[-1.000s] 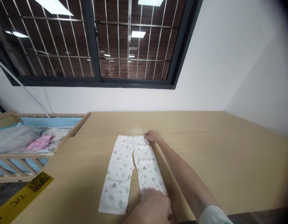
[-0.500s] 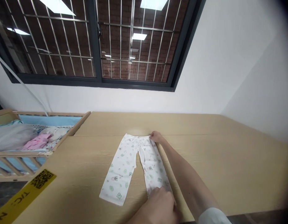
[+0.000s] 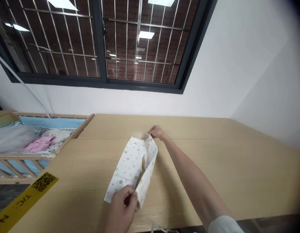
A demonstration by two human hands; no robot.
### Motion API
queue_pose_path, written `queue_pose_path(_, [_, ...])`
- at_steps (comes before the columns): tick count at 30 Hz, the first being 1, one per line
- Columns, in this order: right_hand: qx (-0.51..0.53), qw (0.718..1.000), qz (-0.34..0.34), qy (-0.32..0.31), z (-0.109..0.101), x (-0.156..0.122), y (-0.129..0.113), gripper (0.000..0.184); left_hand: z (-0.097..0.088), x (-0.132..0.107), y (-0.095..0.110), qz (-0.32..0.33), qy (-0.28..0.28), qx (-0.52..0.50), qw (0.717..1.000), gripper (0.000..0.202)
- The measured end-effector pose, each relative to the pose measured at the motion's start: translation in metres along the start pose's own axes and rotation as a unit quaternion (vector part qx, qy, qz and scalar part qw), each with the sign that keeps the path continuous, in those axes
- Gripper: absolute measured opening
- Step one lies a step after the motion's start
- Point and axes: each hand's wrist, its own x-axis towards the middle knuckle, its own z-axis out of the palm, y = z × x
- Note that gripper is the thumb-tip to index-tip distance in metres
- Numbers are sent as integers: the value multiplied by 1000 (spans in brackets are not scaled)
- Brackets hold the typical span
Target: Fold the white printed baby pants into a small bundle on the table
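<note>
Remotely, I have the pants (image 3: 130,163) on the counter (image 3: 213,168), right of the crib (image 3: 26,156). The fold looks half made: the leg farther from the crib is lifted, not yet laid over the other. My left hand (image 3: 122,206) pinches its hem; my right hand (image 3: 156,132), arm (image 3: 192,176) outstretched, pinches the waistband corner.

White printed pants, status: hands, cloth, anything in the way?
Left hand pinching raised leg's hem, right hand at waistband corner. White pants: one leg raised, other flat on tabletop. White cord at near edge, apart from pants.
</note>
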Motion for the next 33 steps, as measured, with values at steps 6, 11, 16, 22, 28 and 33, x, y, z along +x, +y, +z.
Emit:
queue_pose_path(6, [29,1000,-9,-1,63,1,-43,11,-50,-29,-50,-52,146,217,964,38])
queue_pose_path(11, [7,1000,-2,14,113,0,-49,17,-59,-33,-67,-134,131,378,907,28])
queue_pose_path(16, [8,1000,-10,23,132,-3,-35,14,-67,-27,-62,-180,82,421,885,29])
queue_pose_path(22, [2,997,-67,27,125,-6,-22,11,-78,-23,-57,-242,54,411,877,35])
queue_pose_path(28, [-54,979,-196,13,110,-43,-15,11,-72,-22,-71,157,260,457,836,25])
queue_pose_path(33, [-247,913,-322,-43,109,-104,15,24,-58,-20,-65,381,212,450,779,20])
